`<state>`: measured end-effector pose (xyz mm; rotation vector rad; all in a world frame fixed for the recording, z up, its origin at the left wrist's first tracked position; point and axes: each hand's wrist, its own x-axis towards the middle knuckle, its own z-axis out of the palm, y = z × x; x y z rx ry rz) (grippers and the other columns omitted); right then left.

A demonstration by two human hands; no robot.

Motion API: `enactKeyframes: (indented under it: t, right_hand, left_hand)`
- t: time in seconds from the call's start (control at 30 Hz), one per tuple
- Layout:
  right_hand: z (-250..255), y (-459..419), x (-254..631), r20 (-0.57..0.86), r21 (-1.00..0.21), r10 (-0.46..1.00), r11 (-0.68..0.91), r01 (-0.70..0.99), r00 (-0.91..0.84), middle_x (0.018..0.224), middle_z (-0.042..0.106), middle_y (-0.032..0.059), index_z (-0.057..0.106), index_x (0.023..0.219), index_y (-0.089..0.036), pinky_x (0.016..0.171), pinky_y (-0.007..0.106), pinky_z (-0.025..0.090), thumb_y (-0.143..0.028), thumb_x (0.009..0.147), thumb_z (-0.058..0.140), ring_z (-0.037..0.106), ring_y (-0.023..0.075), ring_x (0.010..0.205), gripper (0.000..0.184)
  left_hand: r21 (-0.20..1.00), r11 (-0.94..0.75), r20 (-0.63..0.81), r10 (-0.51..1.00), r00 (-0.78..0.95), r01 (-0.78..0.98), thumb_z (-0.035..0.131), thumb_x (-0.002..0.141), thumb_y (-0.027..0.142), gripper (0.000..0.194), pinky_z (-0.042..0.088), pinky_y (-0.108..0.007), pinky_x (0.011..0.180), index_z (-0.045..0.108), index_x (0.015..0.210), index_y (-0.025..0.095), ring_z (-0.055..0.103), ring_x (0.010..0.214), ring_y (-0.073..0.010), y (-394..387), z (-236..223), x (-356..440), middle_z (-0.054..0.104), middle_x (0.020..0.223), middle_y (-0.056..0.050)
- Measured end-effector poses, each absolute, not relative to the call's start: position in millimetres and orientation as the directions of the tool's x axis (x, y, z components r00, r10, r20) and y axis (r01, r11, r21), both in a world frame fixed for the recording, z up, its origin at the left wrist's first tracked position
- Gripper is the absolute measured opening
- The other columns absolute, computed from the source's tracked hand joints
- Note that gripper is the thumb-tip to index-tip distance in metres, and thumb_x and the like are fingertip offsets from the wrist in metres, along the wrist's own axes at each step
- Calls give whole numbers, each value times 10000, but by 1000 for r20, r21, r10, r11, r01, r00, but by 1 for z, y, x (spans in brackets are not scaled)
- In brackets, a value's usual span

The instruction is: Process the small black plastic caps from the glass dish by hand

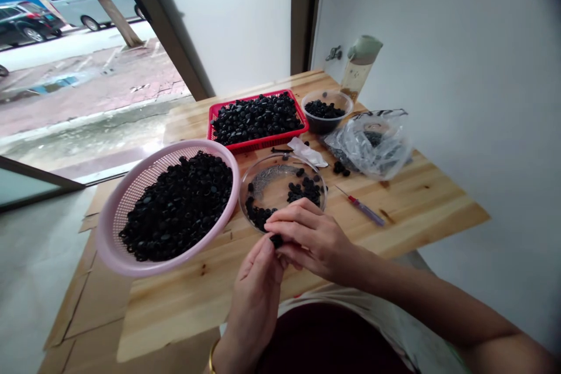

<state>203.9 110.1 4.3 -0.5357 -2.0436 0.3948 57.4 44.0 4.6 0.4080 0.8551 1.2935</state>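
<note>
My left hand (256,289) and my right hand (309,236) meet at the near edge of a wooden table (429,198). Between their fingertips sits a small black part (276,239), pinched from both sides. Just beyond the hands stands a clear round dish (270,178) with a few black parts in it. To its left, a pink mesh basket (127,198) is heaped with several black parts.
At the back a red tray (214,110) holds more black parts, with a small clear bowl (328,99) of them beside it. A crumpled plastic bag (372,140), a bottle (359,67), and a red-and-purple screwdriver (363,209) lie to the right. A white wall is at the right.
</note>
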Motion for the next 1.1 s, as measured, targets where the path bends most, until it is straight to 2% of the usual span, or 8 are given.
enactKeyframes:
  t: [0.2, 0.33, 0.43, 0.53, 0.6, 0.7, 0.87, 1.1]
  right_hand:
    - [1, 111, 204, 783, -396, 442, 897, 197, -438, 972, 788, 90, 661, 1074, -158, 918, 371, 569, -134, 980, 585, 683, 197, 888, 124]
    - [-2, 108, 203, 767, -394, 462, 887, 242, -446, 1018, 795, 71, 660, 1114, -185, 916, 391, 571, -162, 987, 603, 675, 227, 972, 141]
    - [1, 106, 213, 688, -452, 521, 852, 264, -505, 1276, 736, 125, 580, 1333, -161, 1051, 421, 541, -296, 1026, 613, 640, 258, 1188, 338]
    - [-1, 104, 243, 617, -512, 660, 750, 418, -429, 1470, 595, 200, 443, 1492, -122, 1107, 453, 509, -448, 1019, 615, 557, 297, 1350, 600]
    - [-12, 102, 270, 590, -484, 753, 619, 618, -292, 1397, 637, 185, 499, 1451, -147, 1056, 454, 528, -359, 1035, 601, 607, 297, 1268, 478]
    - [-42, 99, 305, 565, -294, 790, 463, 836, -239, 1171, 714, 174, 591, 1349, -131, 955, 512, 535, -342, 1051, 546, 657, 338, 1069, 368]
    - [-80, 93, 323, 475, -155, 830, 405, 901, -292, 1054, 717, 175, 652, 1227, -87, 885, 508, 531, -320, 1073, 440, 648, 341, 957, 351]
    - [-99, 101, 336, 598, -185, 784, 339, 923, -168, 1119, 649, 203, 625, 1265, -79, 939, 520, 518, -360, 1049, 511, 622, 354, 1027, 372]
  left_hand:
    - [668, 290, -375, 927, 27, -685, 884, 797, 371, 211, 550, -178, 728, 827, 878, 186, 606, 740, -89, 41, 3, 60, 707, 833, -7]
    - [642, 290, -383, 923, 31, -710, 890, 784, 354, 210, 559, -192, 755, 824, 874, 176, 641, 797, -109, 41, 5, 63, 729, 901, -30]
    - [677, 269, -348, 937, 24, -685, 838, 837, 344, 195, 570, -227, 765, 824, 916, 166, 660, 872, -154, 44, 9, 61, 729, 943, -65]
    - [697, 242, -304, 952, 27, -675, 768, 890, 379, 233, 588, -291, 775, 813, 920, 152, 667, 934, -209, 51, 14, 55, 723, 981, -100]
    - [680, 222, -306, 952, 5, -698, 758, 896, 397, 246, 589, -293, 745, 809, 933, 158, 673, 904, -207, 55, 15, 51, 723, 965, -96]
    - [651, 198, -328, 944, -36, -732, 782, 883, 415, 270, 581, -256, 711, 806, 1004, 175, 681, 874, -182, 60, 15, 49, 724, 955, -78]
    - [596, 170, -325, 945, -43, -785, 857, 820, 395, 270, 581, -235, 695, 796, 1004, 208, 690, 846, -161, 65, 18, 49, 720, 937, -46]
    - [573, 170, -342, 939, -45, -802, 890, 778, 381, 292, 586, -233, 658, 788, 964, 181, 689, 785, -158, 71, 19, 46, 710, 873, -45]
